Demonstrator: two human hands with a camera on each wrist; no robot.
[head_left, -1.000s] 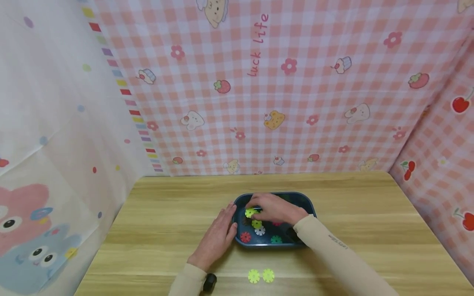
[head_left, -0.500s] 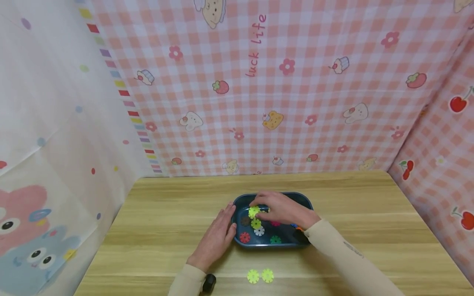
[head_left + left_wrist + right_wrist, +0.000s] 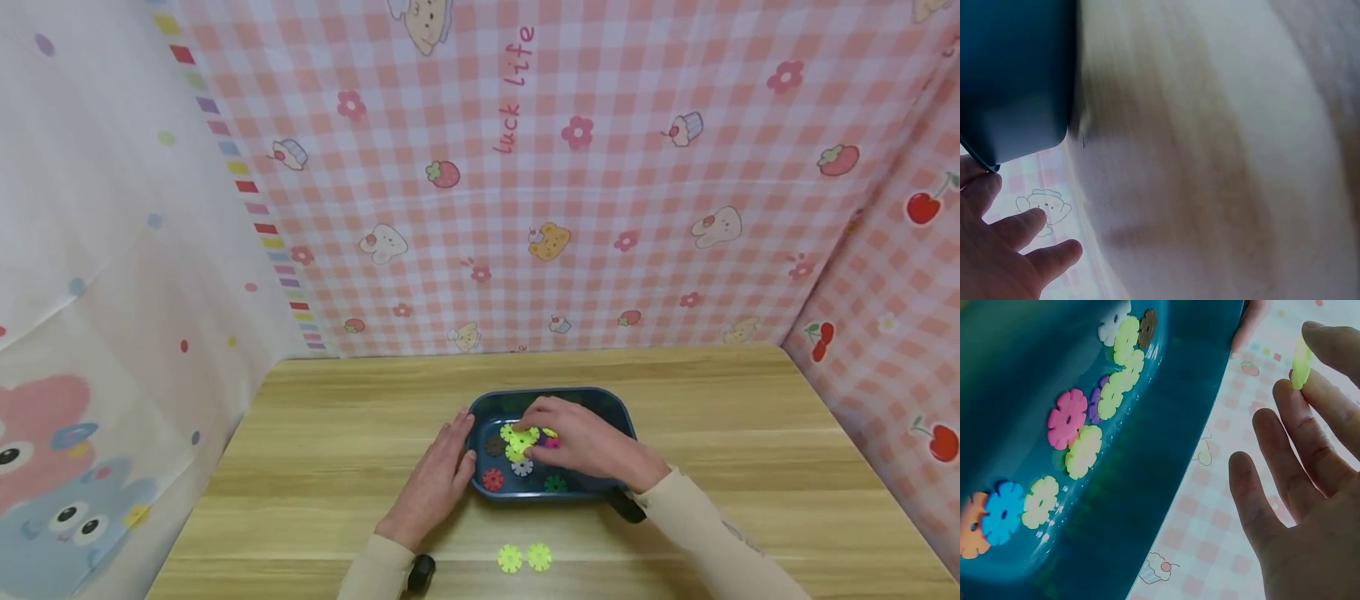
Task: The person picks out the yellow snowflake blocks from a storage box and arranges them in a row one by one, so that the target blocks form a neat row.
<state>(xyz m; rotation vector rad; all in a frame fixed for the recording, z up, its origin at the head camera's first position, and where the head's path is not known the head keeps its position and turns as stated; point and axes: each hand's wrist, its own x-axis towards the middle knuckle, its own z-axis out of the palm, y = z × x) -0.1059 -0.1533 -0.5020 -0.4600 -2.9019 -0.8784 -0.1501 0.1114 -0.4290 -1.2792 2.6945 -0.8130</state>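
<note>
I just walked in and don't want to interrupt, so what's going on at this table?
A person is handling small notched discs. Their right hand is over a dark blue tray, pinching a yellow-green disc between thumb and fingers. The left hand rests against the tray's left side. More discs lie in the tray, among them a red one, a white one and a pink one. Two other yellow-green discs lie side by side on the table, in front of the tray.
</note>
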